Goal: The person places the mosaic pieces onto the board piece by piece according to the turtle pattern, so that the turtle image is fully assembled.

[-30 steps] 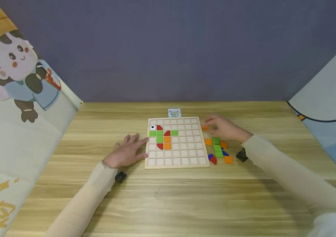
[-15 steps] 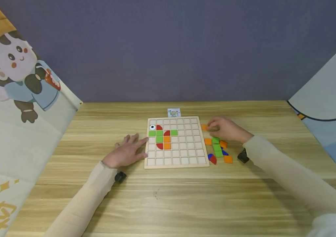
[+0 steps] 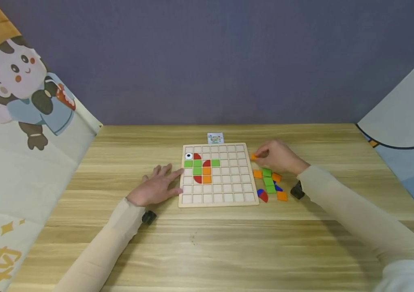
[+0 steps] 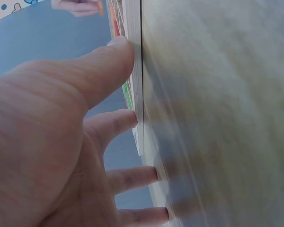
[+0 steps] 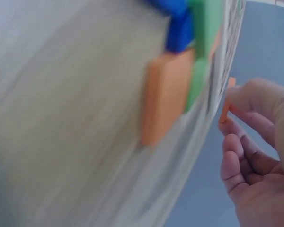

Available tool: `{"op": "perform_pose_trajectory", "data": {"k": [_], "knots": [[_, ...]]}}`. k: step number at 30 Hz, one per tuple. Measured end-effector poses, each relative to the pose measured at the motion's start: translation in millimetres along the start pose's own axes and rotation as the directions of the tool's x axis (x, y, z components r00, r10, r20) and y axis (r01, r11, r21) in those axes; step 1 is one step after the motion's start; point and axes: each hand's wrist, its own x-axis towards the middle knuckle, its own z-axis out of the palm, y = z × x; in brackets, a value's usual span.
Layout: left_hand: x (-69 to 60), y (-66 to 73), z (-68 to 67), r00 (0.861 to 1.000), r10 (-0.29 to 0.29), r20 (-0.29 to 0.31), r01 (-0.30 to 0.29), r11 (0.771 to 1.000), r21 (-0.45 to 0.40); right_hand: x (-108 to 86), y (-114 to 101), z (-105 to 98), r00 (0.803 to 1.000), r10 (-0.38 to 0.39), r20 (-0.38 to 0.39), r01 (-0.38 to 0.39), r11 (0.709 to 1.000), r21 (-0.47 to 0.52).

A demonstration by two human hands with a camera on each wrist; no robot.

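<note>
A wooden grid board (image 3: 228, 198) lies on the table, with several tiles set in its left part: a white eye tile (image 3: 189, 156), green squares, red quarter-round tiles and orange squares. My left hand (image 3: 157, 186) is spread, thumb and index fingertip touching the board's left edge; the left wrist view shows the same contact. Beyond the board's right edge, my right hand (image 3: 279, 157) pinches an orange square tile (image 5: 228, 101) between thumb and fingers. In the right wrist view that tile stands on edge, raised off the table.
Right of the board lie loose tiles: green squares (image 3: 268, 181), orange squares (image 3: 282, 196), a blue piece (image 3: 278, 187) and a red-and-blue rounded pair (image 3: 262, 196). A small picture card (image 3: 215, 138) sits behind the board. A dark partition (image 3: 214, 61) rises at the table's back.
My right hand, beside the board's upper right, has lifted the orange tile, which lay flatter half a second ago. The left hand and the tiles on the board stay as they were.
</note>
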Motion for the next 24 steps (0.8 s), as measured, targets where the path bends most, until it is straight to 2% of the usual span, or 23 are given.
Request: {"op": "perform_pose_trajectory", "data": {"k": [4,8,11,14,24], "knots": [[-0.7,-0.4,-0.7,1.000,-0.002,0.001,0.002,1.000,0.003,2.2,-24,11,0.989,-0.150,0.005,0.150,0.989,-0.010],[-1.3,-0.3,-1.3,1.000,0.004,-0.006,-0.004,1.000,0.005,8.5,-50,28,0.946,-0.319,0.063,0.322,0.945,-0.053],[-1.4,0.5,-1.3,1.000,0.006,-0.005,-0.006,1.000,0.007,15.1,-65,39,0.921,-0.375,0.104,0.383,0.921,-0.069],[-1.1,0.9,-0.9,1.000,0.005,-0.001,-0.005,1.000,0.009,22.4,-74,47,0.914,-0.385,0.127,0.396,0.915,-0.076],[-1.0,1.0,-0.9,1.000,0.006,-0.011,-0.006,1.000,0.007,34.5,-86,61,0.929,-0.341,0.143,0.355,0.930,-0.090]]}}
